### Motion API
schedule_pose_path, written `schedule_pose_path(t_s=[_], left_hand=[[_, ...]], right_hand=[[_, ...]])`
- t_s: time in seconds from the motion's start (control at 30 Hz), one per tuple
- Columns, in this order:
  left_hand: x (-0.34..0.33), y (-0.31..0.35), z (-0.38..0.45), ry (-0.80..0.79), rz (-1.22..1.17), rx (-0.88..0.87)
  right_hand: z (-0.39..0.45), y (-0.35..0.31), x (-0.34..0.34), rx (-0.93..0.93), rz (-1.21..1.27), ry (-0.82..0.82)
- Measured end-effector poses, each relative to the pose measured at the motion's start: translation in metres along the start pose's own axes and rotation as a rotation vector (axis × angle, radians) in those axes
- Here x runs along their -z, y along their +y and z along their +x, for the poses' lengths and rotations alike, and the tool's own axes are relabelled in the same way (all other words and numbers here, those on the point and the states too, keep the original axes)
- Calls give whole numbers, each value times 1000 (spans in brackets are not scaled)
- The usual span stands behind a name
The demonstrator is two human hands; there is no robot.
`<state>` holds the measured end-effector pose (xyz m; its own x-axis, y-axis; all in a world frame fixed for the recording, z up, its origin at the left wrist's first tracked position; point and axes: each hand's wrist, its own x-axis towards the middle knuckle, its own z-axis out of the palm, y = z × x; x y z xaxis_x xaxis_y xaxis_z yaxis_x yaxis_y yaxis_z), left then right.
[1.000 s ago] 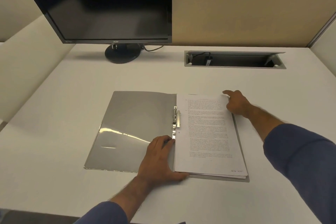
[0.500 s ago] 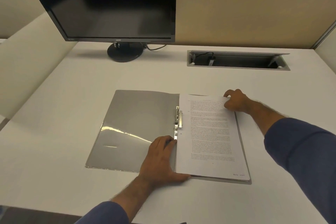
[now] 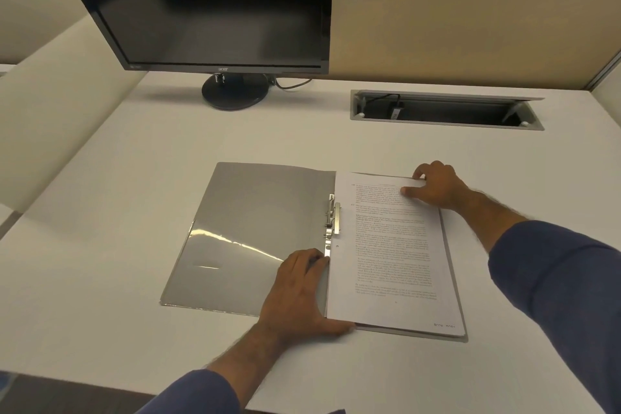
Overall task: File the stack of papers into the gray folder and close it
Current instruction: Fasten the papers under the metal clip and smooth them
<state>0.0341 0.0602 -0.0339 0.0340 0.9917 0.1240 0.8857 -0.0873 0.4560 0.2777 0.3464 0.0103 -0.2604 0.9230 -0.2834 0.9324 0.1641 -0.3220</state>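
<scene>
A: Fingers first: what are they doing?

B: The left hand (image 3: 297, 292) lies flat, its fingers (image 3: 302, 262) close together and stretched toward the metal clip (image 3: 332, 215), resting on the gray folder (image 3: 255, 228) just beside the spine. Its thumb runs along the near edge, touching the near left corner of the stack of papers (image 3: 393, 255). The right hand (image 3: 437, 186) has its fingers curled over the far right corner of the stack, with the thumb pressed on top of the sheet, so it pinches that corner.

A: And where is the stack?

B: On the right-hand leaf of the folder, which lies open and flat on the white desk (image 3: 117, 212), near the person. The papers' long axis runs near to far, leaning slightly to the left at the far end, parallel to the spine. The printed text reads from the near side, with the top of the page at the far end. The stack's left edge sits against the clip; a punched hole shows by that edge.

A: The folder itself?

B: Its left leaf is bare gray with a glossy pocket catching the light. A thin strip of the right leaf shows along the right and near edges of the papers.

A: Anything else around?

B: A dark monitor (image 3: 208, 3) stands at the far left, and a cable tray (image 3: 443, 109) is set into the desk at the far right. Both sleeves are blue.
</scene>
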Motion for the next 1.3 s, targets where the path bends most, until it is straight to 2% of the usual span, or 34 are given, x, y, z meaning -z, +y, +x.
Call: schedule_pose_path(t_s=[0.23,0.63,1.3], left_hand=[[0,1,0,9,-2,-6],[0,1,0,-3,-5,-6],[-2,0,-1,12,-7,-5]], right_hand=[[0,-1,0,10,55,11],[9,-8,0,-32,-19,-18],[11,-14,1,3,-30,-33]])
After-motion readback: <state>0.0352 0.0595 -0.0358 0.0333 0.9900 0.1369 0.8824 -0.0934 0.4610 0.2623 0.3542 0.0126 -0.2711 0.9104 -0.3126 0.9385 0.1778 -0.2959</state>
